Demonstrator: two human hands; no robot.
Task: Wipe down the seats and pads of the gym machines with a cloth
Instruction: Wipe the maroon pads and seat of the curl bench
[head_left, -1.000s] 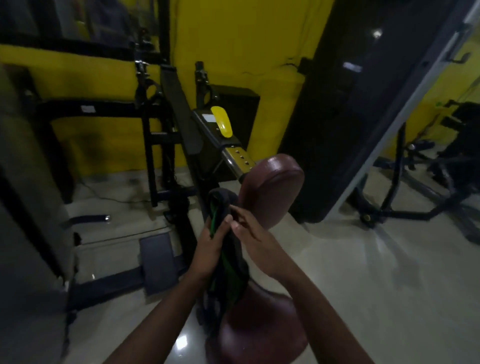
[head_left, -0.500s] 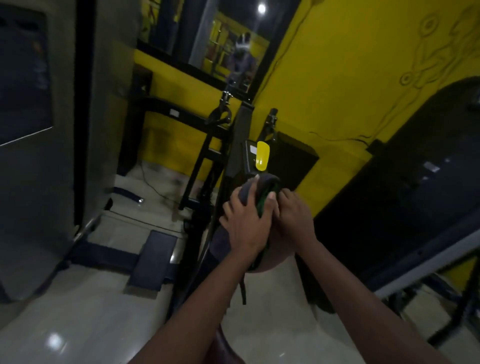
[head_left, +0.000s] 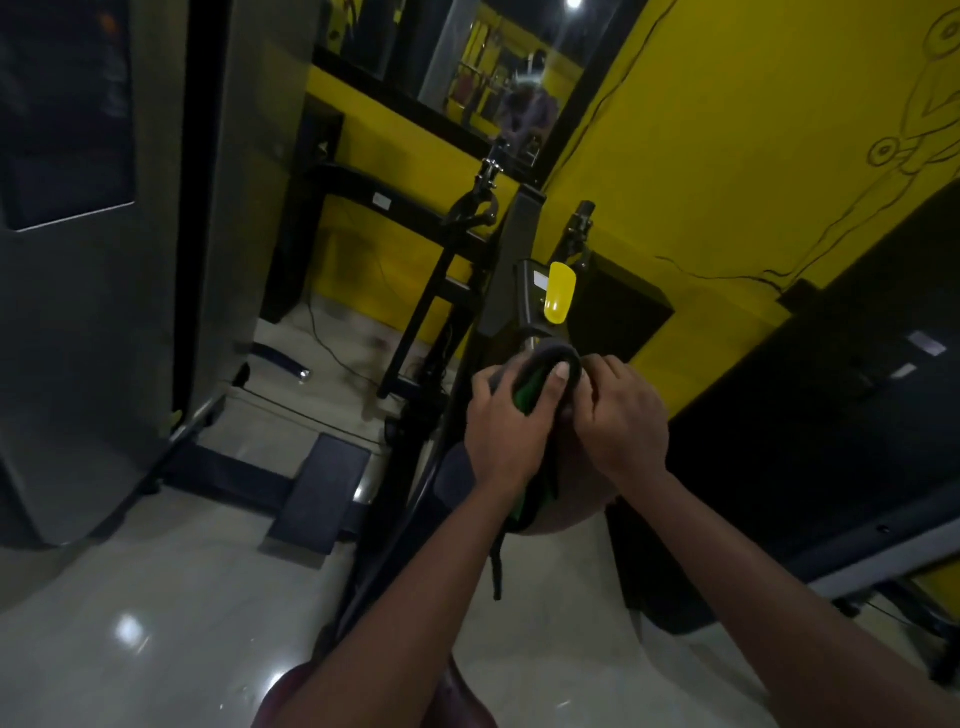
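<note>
grey side panel (head_left: 78, 312): way off to the left of both hands, tall and dull, runs from the floor right up out of shot

floor (head_left: 156, 623): shiny pale tiles below and left of the hands, with a couple of light reflections on it

seat (head_left: 283, 699): maroon, only a sliver of it shows, down under the forearms and closer to the camera than the hands

footplate (head_left: 317, 493): dark flat rectangle on the floor, below and left of the left hand

machine frame (head_left: 452, 291): black bars and a slanted post, just left of and beyond the hands

left hand (head_left: 506, 431): fingers curled over the cloth, gripping it and holding it down on the top of the pad

cloth (head_left: 540, 384): dark with a green bit showing, bunched up between the two hands on top of the pad; a thin strip of it dangles below the left wrist

yellow lever (head_left: 558, 293): small bright tab on the post, just beyond the hands

pad (head_left: 576, 506): maroon and rounded, mostly hidden under the hands and cloth, its lower edge peeks out below the wrists

right hand (head_left: 618, 415): touching the left hand, fingers bent and pinching the cloth's right edge

yellow wall (head_left: 727, 156): beyond and to the right of the hands, with black line drawings on it
</note>
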